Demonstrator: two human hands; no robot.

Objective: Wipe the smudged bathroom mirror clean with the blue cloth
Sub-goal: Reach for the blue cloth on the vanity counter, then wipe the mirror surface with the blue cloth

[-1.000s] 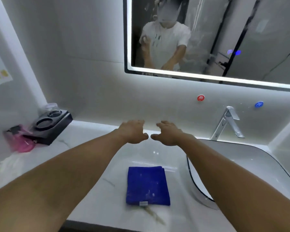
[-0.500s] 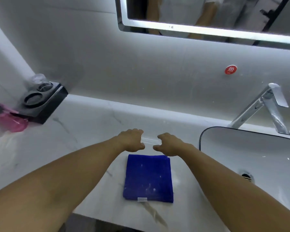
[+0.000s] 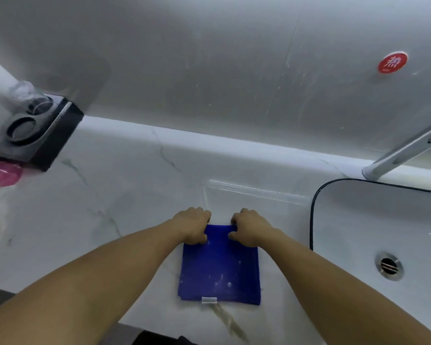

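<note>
Left hand (image 3: pixel 193 226) and right hand (image 3: pixel 249 229) were clamped on the far corners of the blue cloth (image 3: pixel 220 270), laid flat on the white marbled surface (image 3: pixel 125 195). A basin (image 3: pixel 383 220) was set just right; a black cup holder (image 3: pixel 39 138) was kept far left.

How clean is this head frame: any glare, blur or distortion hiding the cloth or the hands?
Head view: blue cloth, left hand and right hand are evenly lit and sharp; a dotted glare streak lies on the counter beyond them; the wide lens bows the counter's back edge; the black holder at far left is smeared.
</note>
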